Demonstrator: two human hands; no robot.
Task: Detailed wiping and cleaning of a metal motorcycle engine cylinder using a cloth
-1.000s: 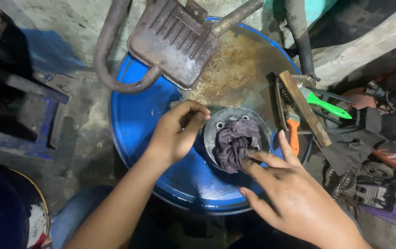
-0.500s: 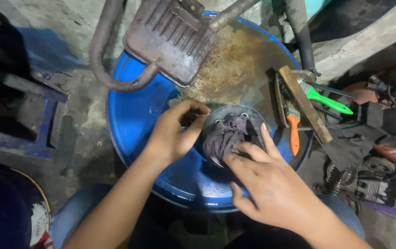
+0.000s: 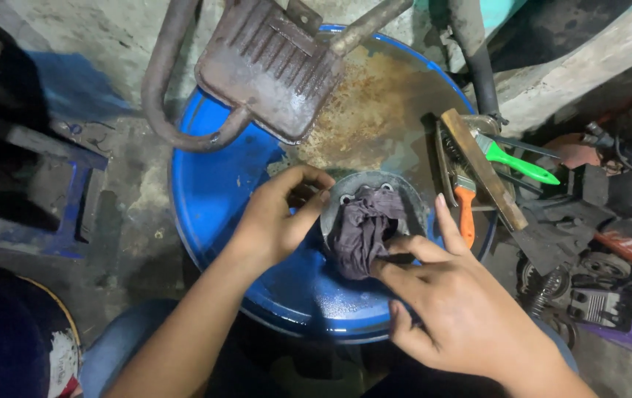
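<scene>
My left hand (image 3: 275,217) grips the round metal part (image 3: 372,193) at frame centre on the blue drum (image 3: 216,195); my right hand (image 3: 452,309) pinches the dark rag (image 3: 360,228) inside it.

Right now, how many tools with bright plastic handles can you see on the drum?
2. An orange-handled tool lies right of the rag-filled metal part; a green-handled tool lies past the wooden bar at the drum's right edge. Others may be hidden beneath.

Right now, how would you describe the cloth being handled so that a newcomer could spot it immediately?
Start at the big blue drum whose rusty top fills the middle of the view. Near its front edge sits a round grey metal part, steadied by the left hand. The dark purplish-grey rag lies bunched inside it under the right hand's fingertips; it is the only soft, crumpled thing among hard metal tools.
</scene>
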